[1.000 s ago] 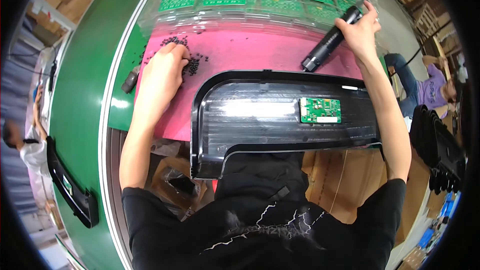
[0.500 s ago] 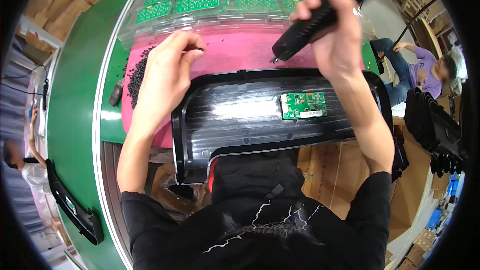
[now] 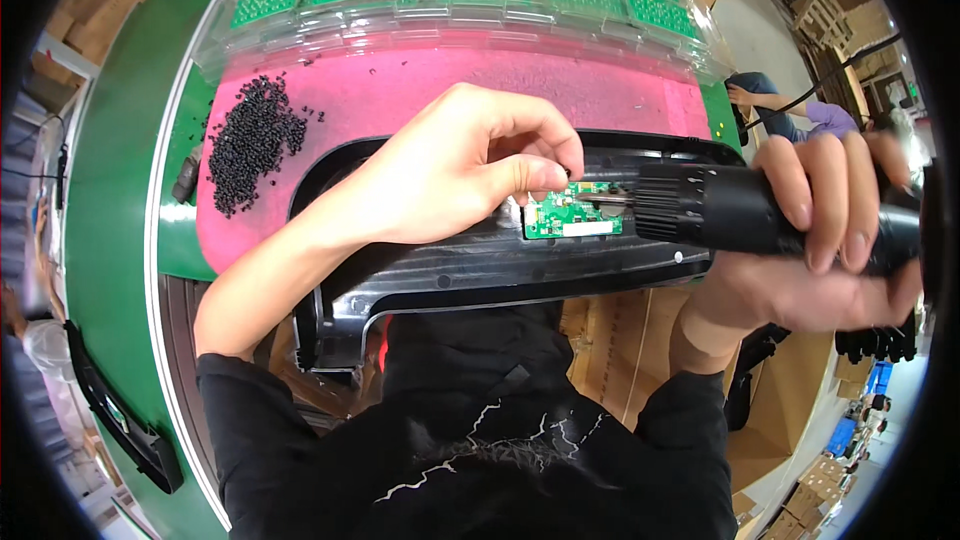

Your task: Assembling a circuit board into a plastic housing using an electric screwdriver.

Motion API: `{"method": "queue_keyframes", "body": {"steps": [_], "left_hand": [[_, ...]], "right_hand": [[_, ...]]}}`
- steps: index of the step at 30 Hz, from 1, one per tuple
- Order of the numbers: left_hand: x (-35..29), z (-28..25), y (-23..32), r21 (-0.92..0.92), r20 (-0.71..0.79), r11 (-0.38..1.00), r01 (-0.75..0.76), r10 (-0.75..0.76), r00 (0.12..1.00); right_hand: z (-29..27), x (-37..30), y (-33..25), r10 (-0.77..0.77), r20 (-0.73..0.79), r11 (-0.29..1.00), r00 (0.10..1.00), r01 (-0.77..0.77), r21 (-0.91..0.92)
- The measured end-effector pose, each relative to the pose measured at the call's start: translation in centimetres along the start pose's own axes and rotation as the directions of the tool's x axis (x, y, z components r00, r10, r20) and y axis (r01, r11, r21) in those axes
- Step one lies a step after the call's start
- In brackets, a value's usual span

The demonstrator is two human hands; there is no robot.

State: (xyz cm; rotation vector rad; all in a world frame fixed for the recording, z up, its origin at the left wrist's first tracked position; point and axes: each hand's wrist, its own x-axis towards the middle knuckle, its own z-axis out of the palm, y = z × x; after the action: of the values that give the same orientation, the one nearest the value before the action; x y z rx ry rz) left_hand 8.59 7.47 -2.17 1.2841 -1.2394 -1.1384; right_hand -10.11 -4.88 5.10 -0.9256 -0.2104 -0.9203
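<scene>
My left hand (image 3: 465,165) is closed in a pinch over the green circuit board (image 3: 572,229), with a tiny black screw (image 3: 568,174) at its fingertips. The board lies in a long, curved black plastic housing (image 3: 450,285) across the front of the work surface. In my right hand (image 3: 820,230) is a black electric screwdriver (image 3: 700,208), lying sideways with its bit pointing left, over the board and close to the left fingertips. Motion blurs part of the right hand. My left hand hides part of the housing and the board's upper left corner.
A heap of small black screws (image 3: 252,145) lies left on the pink mat (image 3: 400,75). Clear plastic trays (image 3: 450,15) of green boards stand behind it. On the green bench (image 3: 110,230) at left is another black housing (image 3: 125,420). Co-workers sit on both sides.
The screwdriver has come down from upper right and turned sideways, its bit now over the board. My left hand has moved right, from beside the screw heap to the board.
</scene>
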Motion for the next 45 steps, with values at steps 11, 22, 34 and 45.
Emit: {"method": "queue_keyframes", "body": {"steps": [11,22,34,45], "left_hand": [[0.7,1.2,-1.7,-0.172,0.061,0.983,0.070,-0.060,0.996],[0.9,0.6,-2.7,0.077,-0.047,0.989,0.128,-0.125,0.991],[0.5,0.9,-4.0,0.492,0.051,0.844,-0.215,0.219,0.974],[0.3,1.7,-4.6,0.540,0.170,0.784,-0.306,0.254,0.952]], "right_hand": [[-1.4,-2.0,1.6,-0.164,0.133,0.969,0.977,0.185,-0.161],[-3.2,-1.6,0.4,-0.050,0.190,0.955,0.980,0.103,-0.279],[-6.5,-1.7,1.5,0.149,-0.082,0.827,0.985,-0.170,-0.536],[-6.4,-1.5,1.9,0.196,-0.055,0.791,0.979,-0.191,-0.581]]}}
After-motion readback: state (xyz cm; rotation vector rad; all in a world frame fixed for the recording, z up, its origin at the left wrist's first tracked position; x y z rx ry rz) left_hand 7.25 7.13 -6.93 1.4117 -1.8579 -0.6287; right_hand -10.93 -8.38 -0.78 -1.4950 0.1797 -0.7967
